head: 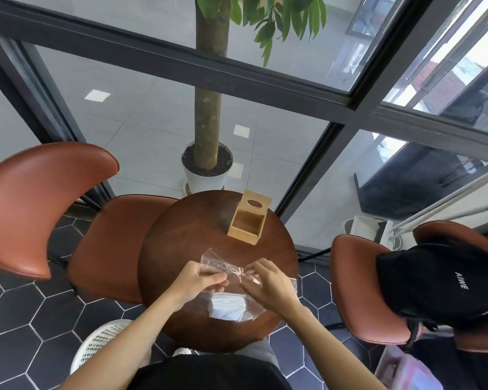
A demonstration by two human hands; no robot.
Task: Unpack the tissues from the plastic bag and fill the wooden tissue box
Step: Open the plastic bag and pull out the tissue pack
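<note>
A clear plastic bag (217, 261) lies on the round dark wooden table (181, 237), with a white stack of tissues (227, 306) inside its near end. My left hand (197, 280) pinches the twisted neck of the bag from the left. My right hand (265, 282) pinches the same neck from the right. The wooden tissue box (247, 223) stands beyond them near the table's far edge, its lid with an oval hole tilted up and the inside showing nothing in it.
Brown leather chairs stand left (40, 204) and right (358, 285); a black bag (434, 280) lies on the right one. A potted tree (207, 170) stands behind the table by the glass wall. A white plastic basket (102, 342) sits on the floor near left.
</note>
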